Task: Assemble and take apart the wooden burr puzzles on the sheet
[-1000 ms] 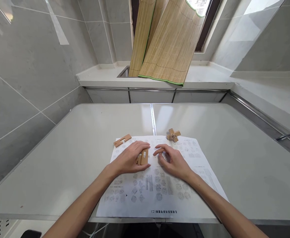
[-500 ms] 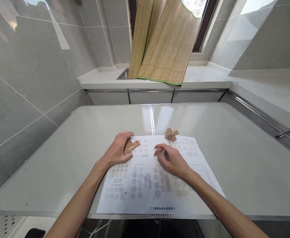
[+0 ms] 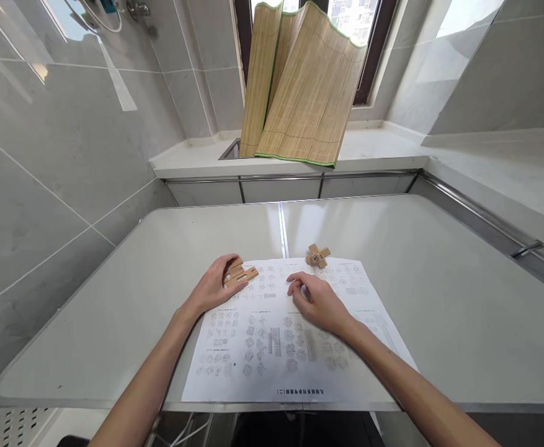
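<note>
On the white table lies a printed sheet [image 3: 272, 372] covered with small diagrams. My left hand [image 3: 216, 282] is at the sheet's upper left, its thumb and fingers curved around several flat slotted wooden pieces [image 3: 241, 274]. Over the sheet's upper right part rests my right hand [image 3: 318, 299], fingers curled and thumb close to the index finger; what it holds, if anything, cannot be made out. Just beyond that hand, at the sheet's far edge, stands a star-shaped assembly of wooden pieces [image 3: 317, 256], touched by neither hand.
The white folding table [image 3: 113, 323] has a seam down its middle. Behind it, a bamboo mat [image 3: 309, 93] leans at the window on a white ledge [image 3: 378, 146]. Grey tiled walls stand on both sides, and a metal rail [image 3: 476, 214] runs along the right.
The view has tilted up slightly. The wooden pieces at my left hand look more spread apart, with more of them showing. My right hand keeps nearly the same curled pose.
</note>
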Motion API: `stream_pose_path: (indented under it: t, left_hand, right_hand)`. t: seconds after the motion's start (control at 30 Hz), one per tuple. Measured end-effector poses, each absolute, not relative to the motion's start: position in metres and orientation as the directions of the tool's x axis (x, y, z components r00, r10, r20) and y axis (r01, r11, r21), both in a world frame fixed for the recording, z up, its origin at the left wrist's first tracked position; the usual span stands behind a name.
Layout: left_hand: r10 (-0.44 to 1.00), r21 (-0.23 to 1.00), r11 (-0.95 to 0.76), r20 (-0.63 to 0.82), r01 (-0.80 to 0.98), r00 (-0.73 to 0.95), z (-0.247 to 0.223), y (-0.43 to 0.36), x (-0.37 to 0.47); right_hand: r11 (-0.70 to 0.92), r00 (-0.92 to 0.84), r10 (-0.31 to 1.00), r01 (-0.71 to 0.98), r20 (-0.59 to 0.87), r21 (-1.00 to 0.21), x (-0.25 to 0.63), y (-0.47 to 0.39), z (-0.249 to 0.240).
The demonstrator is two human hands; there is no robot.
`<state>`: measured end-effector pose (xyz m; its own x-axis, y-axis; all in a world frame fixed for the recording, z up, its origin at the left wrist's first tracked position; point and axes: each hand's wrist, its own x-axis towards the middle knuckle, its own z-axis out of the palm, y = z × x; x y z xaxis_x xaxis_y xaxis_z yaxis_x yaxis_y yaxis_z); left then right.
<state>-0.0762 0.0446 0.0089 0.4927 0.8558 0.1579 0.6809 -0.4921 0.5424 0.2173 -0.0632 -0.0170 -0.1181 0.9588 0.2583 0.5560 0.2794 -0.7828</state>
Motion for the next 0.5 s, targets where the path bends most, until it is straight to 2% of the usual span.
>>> stream_pose_path:
  t: [0.3, 0.5]
  left_hand:
    - [0.848, 0.541, -0.502, 0.152, 0.675, 0.509, 0.007, 0.040, -0.088]
    - [0.854, 0.485, -0.512, 0.194, 0.709, 0.483, 0.004, 0.028, -0.096]
  right_hand:
    - [0.309, -0.139, 0.950, 0.570, 0.281, -0.761, 0.220, -0.064, -0.011]
    - [0.318, -0.143, 0.946, 0.573, 0.289, -0.756, 0.221, -0.065, -0.010]
